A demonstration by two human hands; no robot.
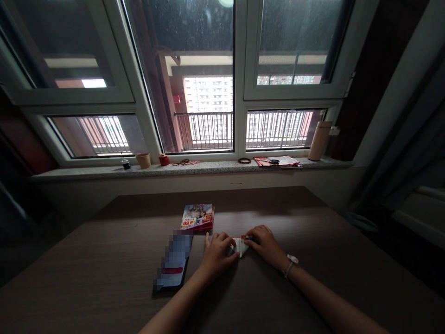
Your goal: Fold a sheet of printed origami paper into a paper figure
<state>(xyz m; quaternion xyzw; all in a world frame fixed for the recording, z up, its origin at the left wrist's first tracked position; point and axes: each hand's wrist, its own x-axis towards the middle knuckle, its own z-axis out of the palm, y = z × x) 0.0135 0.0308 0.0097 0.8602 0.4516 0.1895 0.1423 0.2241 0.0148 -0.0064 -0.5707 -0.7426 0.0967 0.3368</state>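
A small folded piece of paper (pixel 240 246), white with a bit of red print, lies on the dark wooden table (pixel 104 278) between my hands. My left hand (pixel 217 254) presses on its left side with fingers curled over it. My right hand (pixel 266 243) pinches its right edge, fingers closed on the paper. A bracelet sits on my right wrist (pixel 290 264). Most of the paper is hidden under my fingers.
A stack of colourful leaflets (pixel 197 217) lies just beyond my hands. A dark flat object (pixel 173 266), partly blurred out, lies to the left. On the windowsill (pixel 208 168) stand small cups, a tall cylinder (pixel 319 140), red papers and a ring.
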